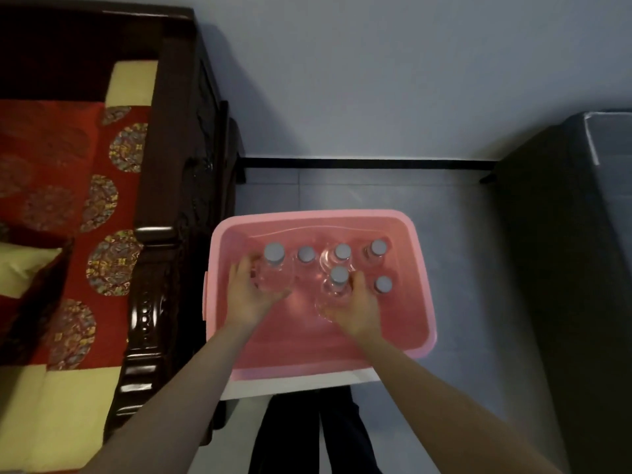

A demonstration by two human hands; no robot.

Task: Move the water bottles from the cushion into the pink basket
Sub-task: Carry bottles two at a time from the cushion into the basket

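Water bottles stood in the pink basket. I saw the left hand gripping one, the right hand another.

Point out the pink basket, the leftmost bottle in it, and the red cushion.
pink basket (314, 217), head view, far rim.
leftmost bottle (274, 252), head view, grey cap.
red cushion (44, 159), head view, patterned top fabric.
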